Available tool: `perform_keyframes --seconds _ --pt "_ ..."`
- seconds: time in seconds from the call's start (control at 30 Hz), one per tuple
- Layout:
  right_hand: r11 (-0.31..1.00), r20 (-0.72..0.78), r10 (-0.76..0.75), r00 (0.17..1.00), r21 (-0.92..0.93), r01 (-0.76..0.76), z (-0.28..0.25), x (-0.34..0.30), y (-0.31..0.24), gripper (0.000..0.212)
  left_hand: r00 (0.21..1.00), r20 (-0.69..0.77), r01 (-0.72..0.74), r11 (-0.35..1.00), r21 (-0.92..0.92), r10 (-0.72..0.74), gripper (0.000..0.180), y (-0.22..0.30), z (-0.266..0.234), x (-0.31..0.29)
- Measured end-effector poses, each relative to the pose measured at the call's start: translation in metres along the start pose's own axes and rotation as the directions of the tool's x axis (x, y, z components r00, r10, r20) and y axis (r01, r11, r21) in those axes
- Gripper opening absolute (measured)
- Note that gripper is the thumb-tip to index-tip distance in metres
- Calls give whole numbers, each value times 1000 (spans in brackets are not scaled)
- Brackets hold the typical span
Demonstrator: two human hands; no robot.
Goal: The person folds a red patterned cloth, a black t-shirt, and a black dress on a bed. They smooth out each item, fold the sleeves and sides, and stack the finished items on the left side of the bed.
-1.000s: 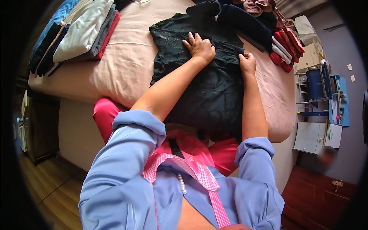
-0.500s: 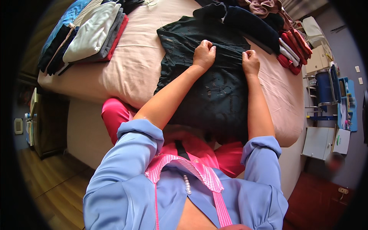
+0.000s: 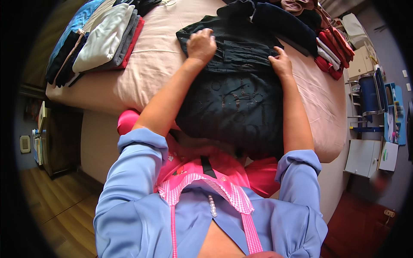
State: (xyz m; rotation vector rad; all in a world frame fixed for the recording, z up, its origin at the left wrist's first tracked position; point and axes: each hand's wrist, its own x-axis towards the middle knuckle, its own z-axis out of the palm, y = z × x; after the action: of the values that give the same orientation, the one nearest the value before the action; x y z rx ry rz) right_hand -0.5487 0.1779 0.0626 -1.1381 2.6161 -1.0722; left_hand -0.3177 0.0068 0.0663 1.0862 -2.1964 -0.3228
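Observation:
A black top (image 3: 232, 103) with a glittery pattern lies spread over the near edge of the bed, its lower part hanging toward my lap. Creases run across its upper middle. My left hand (image 3: 201, 45) is on the upper left of the cloth, fingers bent and closed on it; the fingertips are partly hidden. At the top's right edge, my right hand (image 3: 281, 63) pinches the fabric between thumb and forefinger.
Folded clothes are stacked on the bed at the left, with a white garment (image 3: 103, 38) uppermost. Dark folded clothes (image 3: 284, 28) lie just beyond the top, beside a red and white pile (image 3: 333, 51). A blue rack (image 3: 372, 94) stands right of the bed.
My left hand has moved left and slightly away from me, so my hands are farther apart. The top's bunched middle now lies flatter and wider. My right hand has barely shifted.

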Motion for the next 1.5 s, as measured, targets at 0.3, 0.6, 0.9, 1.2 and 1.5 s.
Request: perform_keyframes --seconds 0.3,0.6,0.9,1.2,1.5 --pt "949 -187 -196 963 -282 138 19 -19 -2 38 821 407 511 832 -216 -399 49 -128 2 60" --pt "983 -120 -7 993 -182 -15 25 -18 14 35 955 131 240 951 193 -268 37 -114 7 53" --pt "986 -45 -3 999 167 11 -47 -97 66 54 946 227 295 907 -299 -233 89 -62 -71 -63" --pt "656 387 328 862 563 -502 -107 -288 52 19 705 626 702 456 -548 -333 29 -34 -102 -274" --pt "653 95 436 895 650 -387 -121 -290 108 27 749 639 610 -196 -768 -173 29 -51 -101 -293"
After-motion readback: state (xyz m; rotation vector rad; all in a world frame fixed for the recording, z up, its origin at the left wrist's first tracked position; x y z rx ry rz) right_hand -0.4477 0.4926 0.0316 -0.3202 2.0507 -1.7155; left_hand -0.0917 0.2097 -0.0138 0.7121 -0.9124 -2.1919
